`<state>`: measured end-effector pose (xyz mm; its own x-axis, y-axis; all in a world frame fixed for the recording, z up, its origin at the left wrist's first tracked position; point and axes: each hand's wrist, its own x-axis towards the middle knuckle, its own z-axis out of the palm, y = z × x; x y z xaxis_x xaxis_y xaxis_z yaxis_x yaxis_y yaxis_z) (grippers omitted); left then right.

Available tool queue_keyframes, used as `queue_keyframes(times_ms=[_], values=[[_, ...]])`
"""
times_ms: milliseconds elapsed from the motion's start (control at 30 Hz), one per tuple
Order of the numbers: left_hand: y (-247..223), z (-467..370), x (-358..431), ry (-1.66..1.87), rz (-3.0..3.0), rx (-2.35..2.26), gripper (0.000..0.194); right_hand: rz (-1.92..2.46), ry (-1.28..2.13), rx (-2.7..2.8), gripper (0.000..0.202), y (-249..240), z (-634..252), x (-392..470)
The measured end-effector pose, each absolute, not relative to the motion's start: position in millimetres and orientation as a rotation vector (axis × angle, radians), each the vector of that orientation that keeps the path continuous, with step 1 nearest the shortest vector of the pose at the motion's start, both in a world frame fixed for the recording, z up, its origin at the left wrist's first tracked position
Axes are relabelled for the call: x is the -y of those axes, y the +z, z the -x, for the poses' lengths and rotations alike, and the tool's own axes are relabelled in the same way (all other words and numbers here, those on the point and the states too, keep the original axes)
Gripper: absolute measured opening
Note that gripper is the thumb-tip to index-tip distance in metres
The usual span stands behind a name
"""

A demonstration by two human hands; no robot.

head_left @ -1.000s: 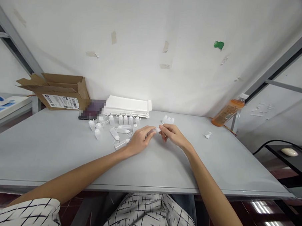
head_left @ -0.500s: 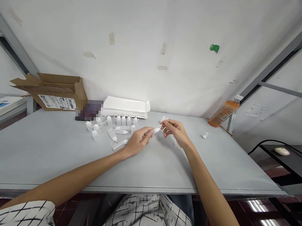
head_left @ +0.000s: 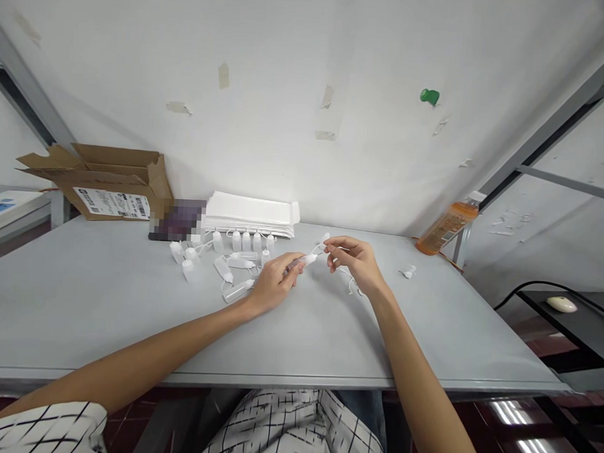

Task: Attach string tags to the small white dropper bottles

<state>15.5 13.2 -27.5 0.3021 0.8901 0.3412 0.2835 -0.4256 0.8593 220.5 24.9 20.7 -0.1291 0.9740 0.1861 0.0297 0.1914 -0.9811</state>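
Observation:
My left hand (head_left: 278,279) is closed around a small white needle-tip squeeze bottle (head_left: 309,259), its nozzle pointing right. My right hand (head_left: 354,259) has thumb and forefinger pinched just past the nozzle, on the small cap at the end of the bottle's thin strap; the fingers mostly hide this cap. To the left of my left hand, several similar bottles stand or lie, among them a lying bottle (head_left: 238,290) and an upright bottle (head_left: 188,270). Under and behind my right hand are loose white cap pieces (head_left: 352,284).
A stack of white cards or boxes (head_left: 250,214) lies against the wall. Left of it are a blurred dark item (head_left: 179,221) and an open cardboard box (head_left: 116,185). An orange drink bottle (head_left: 449,226) leans at the back right. A small white piece (head_left: 407,272) lies on the grey table (head_left: 297,340).
My right fingers have drawn slightly away from the nozzle, so the thin needle and strap show between the hands. My left hand keeps hold of the bottle, nearly still.

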Motion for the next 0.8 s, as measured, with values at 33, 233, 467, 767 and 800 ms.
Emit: queue_keyframes(times_ms=[33,233,467,767,800], values=[[-27.3,-15.5,-13.4,1.111,-1.88,-1.043,0.035,1.027,1.136,1.418,0.029,20.7,-220.4,-24.8],[-27.1,-15.9,-13.2,1.107,-1.884,-1.013,0.034,0.962,1.134,1.398,0.027,18.9,-221.8,-26.4],[-27.1,-17.3,-11.5,1.09,-1.876,-1.014,0.032,0.894,1.091,1.367,0.013,16.8,-220.5,-27.2],[-25.6,-16.6,-9.9,1.05,-1.923,-1.063,0.026,0.934,1.086,1.375,0.01,18.4,-219.2,-24.7],[-25.7,-16.7,-9.3,1.046,-1.929,-1.065,0.025,0.938,1.09,1.375,0.01,18.5,-219.0,-24.6]])
